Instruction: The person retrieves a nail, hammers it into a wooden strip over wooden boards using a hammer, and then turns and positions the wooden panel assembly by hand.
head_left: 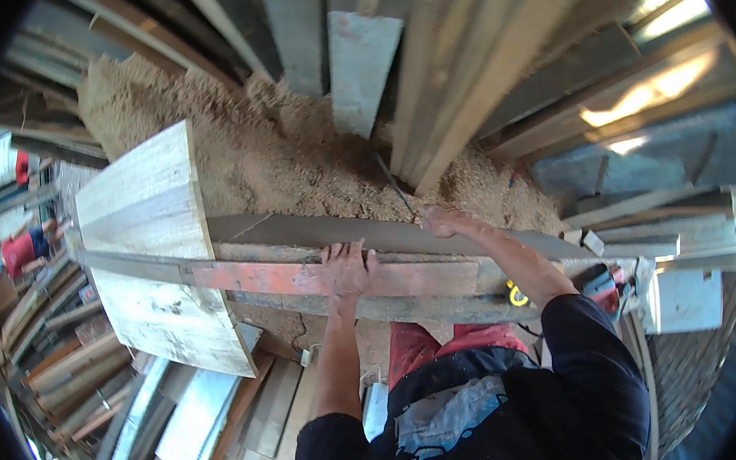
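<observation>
My left hand (347, 270) lies on a long plank (277, 278) with a faded red face, its fingers stretched across toward the far edge. To the right and a little beyond the plank, my right hand (447, 221) is closed around the near end of a thin dark rod (394, 181). The rod slants away to the left over a heap of sawdust (275, 151); its exact kind is not clear. A small yellow ring-shaped thing (518, 292) sits at the plank's near side, below my right forearm.
A wide pale board (149, 247) lies across the left end of the plank. Upright timbers (476, 66) stand beyond the sawdust. Stacked boards (77, 374) fill the lower left. A black and red tool (602, 288) rests at the right. Another person (24, 248) is far left.
</observation>
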A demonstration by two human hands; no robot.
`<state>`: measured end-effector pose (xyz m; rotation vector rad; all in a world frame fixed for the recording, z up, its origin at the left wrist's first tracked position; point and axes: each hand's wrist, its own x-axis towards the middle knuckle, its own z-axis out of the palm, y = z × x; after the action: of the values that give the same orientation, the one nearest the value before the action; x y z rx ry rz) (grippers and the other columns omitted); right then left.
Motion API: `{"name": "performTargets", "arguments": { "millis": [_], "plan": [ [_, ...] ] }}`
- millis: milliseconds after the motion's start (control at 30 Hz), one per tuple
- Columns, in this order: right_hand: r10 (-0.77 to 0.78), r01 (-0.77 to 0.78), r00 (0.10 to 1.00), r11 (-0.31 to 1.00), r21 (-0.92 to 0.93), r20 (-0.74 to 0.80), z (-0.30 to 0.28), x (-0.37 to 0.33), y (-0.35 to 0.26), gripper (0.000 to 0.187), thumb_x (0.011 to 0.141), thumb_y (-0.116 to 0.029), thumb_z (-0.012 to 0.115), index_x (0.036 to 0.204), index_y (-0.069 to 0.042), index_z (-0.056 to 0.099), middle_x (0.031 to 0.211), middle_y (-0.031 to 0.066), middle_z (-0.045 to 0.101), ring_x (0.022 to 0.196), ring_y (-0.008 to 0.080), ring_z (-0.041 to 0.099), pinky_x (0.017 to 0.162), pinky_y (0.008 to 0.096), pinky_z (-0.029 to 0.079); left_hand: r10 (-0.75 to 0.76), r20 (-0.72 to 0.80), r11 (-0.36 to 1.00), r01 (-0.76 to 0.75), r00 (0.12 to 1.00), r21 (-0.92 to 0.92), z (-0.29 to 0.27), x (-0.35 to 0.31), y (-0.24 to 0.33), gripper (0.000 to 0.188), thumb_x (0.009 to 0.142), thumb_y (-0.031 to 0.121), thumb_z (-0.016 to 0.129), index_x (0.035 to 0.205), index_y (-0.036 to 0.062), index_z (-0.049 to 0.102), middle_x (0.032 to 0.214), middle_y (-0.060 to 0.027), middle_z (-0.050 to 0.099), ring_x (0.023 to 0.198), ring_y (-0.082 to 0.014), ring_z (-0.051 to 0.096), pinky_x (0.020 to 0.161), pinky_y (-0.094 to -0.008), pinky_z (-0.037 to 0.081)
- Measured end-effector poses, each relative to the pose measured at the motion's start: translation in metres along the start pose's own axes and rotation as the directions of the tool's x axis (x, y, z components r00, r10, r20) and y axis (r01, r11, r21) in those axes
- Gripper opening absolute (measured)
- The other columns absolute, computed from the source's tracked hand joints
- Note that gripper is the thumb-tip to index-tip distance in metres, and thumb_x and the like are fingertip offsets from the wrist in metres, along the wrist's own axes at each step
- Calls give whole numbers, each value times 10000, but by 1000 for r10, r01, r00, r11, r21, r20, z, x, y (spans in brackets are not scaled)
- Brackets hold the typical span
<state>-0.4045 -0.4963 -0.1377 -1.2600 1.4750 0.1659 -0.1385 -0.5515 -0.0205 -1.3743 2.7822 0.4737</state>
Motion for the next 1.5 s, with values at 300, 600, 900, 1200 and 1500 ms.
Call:
{"name": "performTargets", "arguments": {
  "millis": [300, 600, 900, 1200, 1500],
  "plan": [
    [229, -228, 973, 973, -35, 33, 51, 208, 49, 742, 888, -542, 571, 1333, 51, 528, 1357, 260, 550, 1290, 387, 513, 1057, 439, 412, -111, 11, 963, 110, 994, -245, 14, -4, -20, 337, 782, 293, 649, 1002, 38, 652, 850, -117, 667, 913, -274, 613, 916, -457, 414],
    [345, -290, 919, 919, 266, -191, 157, 333, 97, 584, 913, -406, 569, 1312, 17, 513, 1367, 278, 519, 1277, 392, 513, 1043, 455, 417, -140, 101, 938, 165, 985, -305, 24, -1, -28, 385, 810, 294, 667, 1090, 30, 642, 975, -101, 663, 984, -256, 597, 980, -460, 395],
    [-160, 242, 837, 966, 93, -523, 155, 320, 87, 276, 909, -277, 561, 1051, -64, 663, 935, 116, 707, 869, 290, 675, 778, 390, 541, -118, 67, 954, 131, 991, -269, 23, 0, -26, 434, 791, 308, 669, 1110, 15, 649, 1004, -117, 683, 1051, -274, 603, 981, -461, 402],
    [-31, 112, 909, 979, 170, -417, -20, 42, -50, 342, 1010, -330, 502, 1090, -27, 637, 844, 197, 625, 767, 368, 598, 734, 401, 477, -83, -36, 979, 74, 996, -192, 15, -17, -27, 320, 802, 353, 620, 884, 44, 620, 848, -96, 660, 890, -266, 590, 879, -419, 392],
    [25, 21, 713, 998, 56, -701, 32, -147, -35, 265, 990, -217, 522, 1000, 27, 625, 762, 212, 543, 658, 302, 526, 655, 394, 462, -16, -90, 995, 6, 996, -103, 23, -29, -30, 315, 821, 419, 591, 815, 109, 647, 772, -102, 661, 857, -280, 607, 843, -451, 406]
  ]
}}
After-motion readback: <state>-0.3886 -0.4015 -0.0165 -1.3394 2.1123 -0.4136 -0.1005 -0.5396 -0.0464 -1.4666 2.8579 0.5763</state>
